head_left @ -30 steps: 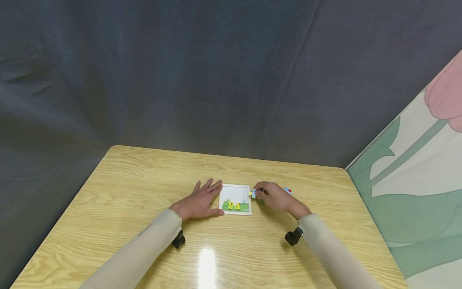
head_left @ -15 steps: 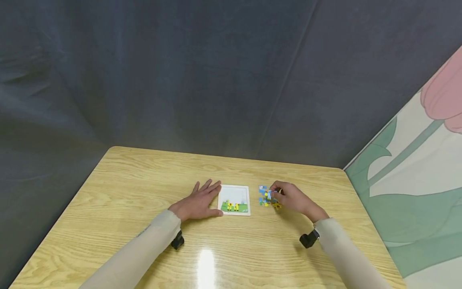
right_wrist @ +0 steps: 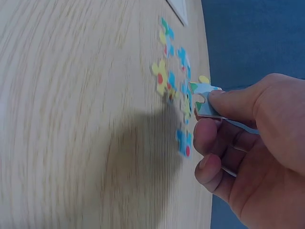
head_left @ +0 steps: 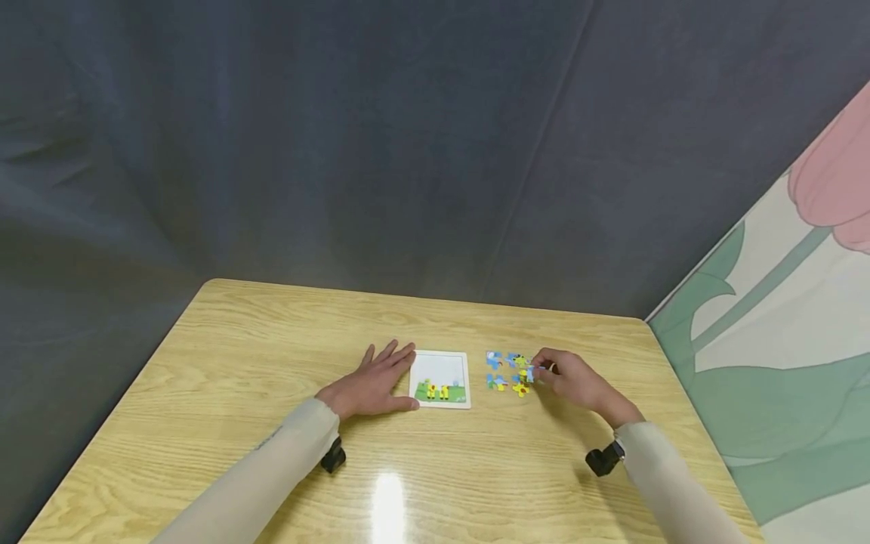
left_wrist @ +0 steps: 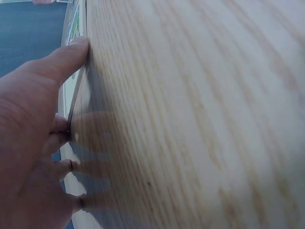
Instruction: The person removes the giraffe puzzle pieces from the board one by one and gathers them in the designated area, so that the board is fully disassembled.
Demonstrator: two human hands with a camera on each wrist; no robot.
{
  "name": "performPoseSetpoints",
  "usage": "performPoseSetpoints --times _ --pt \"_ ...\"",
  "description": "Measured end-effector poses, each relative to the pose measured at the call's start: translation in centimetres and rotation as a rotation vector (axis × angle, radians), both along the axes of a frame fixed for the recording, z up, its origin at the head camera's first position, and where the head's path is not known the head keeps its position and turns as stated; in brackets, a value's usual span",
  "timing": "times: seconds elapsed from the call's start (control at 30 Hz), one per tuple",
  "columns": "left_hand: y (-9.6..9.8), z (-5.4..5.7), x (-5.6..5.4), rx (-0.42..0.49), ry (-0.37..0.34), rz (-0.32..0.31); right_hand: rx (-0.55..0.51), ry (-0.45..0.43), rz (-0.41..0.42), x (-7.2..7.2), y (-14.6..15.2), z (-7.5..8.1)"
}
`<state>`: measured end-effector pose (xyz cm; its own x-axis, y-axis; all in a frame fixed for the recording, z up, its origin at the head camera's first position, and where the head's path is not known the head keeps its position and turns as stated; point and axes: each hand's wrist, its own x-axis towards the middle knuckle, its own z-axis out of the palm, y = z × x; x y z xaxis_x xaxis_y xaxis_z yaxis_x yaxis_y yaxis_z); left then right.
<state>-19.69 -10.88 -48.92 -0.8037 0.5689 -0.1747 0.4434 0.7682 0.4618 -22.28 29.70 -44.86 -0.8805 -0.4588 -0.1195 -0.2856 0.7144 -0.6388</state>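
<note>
My left hand [head_left: 370, 389] rests on the table with fingers spread, its fingertips and thumb touching the left edge of a white square puzzle tray [head_left: 438, 367]. Along the tray's bottom runs a green strip with yellow and red figures. Over on the right, my right hand [head_left: 581, 384] pinches a light blue and green jigsaw piece [right_wrist: 208, 107] between thumb and fingers, raised above the table. Several loose jigsaw pieces [head_left: 494, 360] in blue, yellow and red lie between that hand and the tray. In the left wrist view the thumb [left_wrist: 71, 56] lies against the tray's edge.
The wooden table [head_left: 285, 325] carries the tray and pieces. Behind it hangs a dark curtain [head_left: 408, 151]. A floral fabric [head_left: 802, 363] covers the right side. Light glares off the table's front [head_left: 389, 506].
My right hand has moved rightward from beside the tray, over the loose pieces to their right side, with a jigsaw piece in its fingers. The left hand has stayed at the tray.
</note>
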Motion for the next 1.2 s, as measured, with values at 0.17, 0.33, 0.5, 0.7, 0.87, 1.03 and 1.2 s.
performPoseSetpoints --times 0.17,0.33,0.5,0.7,0.87,1.03,1.2 --pt "-0.1 0.0 0.0 0.011 -0.001 0.002 0.017 -0.004 -0.019 0.1 1.0 0.1" --pt "-0.2 -0.1 -0.1 0.015 -0.003 0.008 0.014 -0.007 -0.025 0.1 1.6 0.0" --pt "-0.2 0.1 -0.1 0.022 -0.01 0.01 0.029 -0.025 -0.036 0.2 1.7 -0.4" --pt "0.0 0.2 0.0 0.012 -0.017 0.005 0.06 -0.022 -0.043 0.3 2.0 -1.5" --pt "0.0 0.3 0.0 0.016 -0.019 0.007 0.074 -0.001 -0.049 0.4 1.9 -1.8" --pt "0.1 0.6 0.1 0.019 -0.02 0.004 0.082 0.02 -0.058 0.3 1.7 -1.9" --pt "0.1 0.5 0.1 0.022 -0.02 0.0 0.089 0.017 -0.074 0.2 1.5 -2.2"
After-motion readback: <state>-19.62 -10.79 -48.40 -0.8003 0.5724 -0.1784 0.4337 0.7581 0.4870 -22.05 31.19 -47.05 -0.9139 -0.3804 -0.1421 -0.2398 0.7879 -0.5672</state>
